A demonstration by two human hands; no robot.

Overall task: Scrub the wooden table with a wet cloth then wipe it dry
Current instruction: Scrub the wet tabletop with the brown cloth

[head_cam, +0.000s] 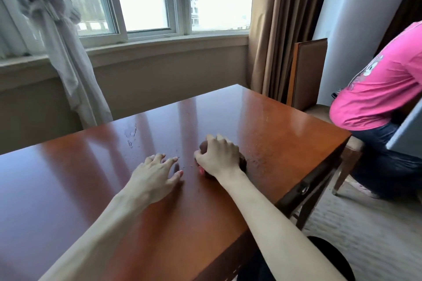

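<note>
The right hand [218, 157] clutches a dark cloth [242, 163] on the wooden table [285, 125]. At its 9 o'clock, the left hand [155, 178] rests on the tabletop, fingers spread.

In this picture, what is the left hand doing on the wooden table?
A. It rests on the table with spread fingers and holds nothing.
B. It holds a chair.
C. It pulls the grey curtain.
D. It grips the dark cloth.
A. The left hand lies with fingers spread on the wooden table and holds nothing, while the right hand grips the dark cloth beside it.
</note>
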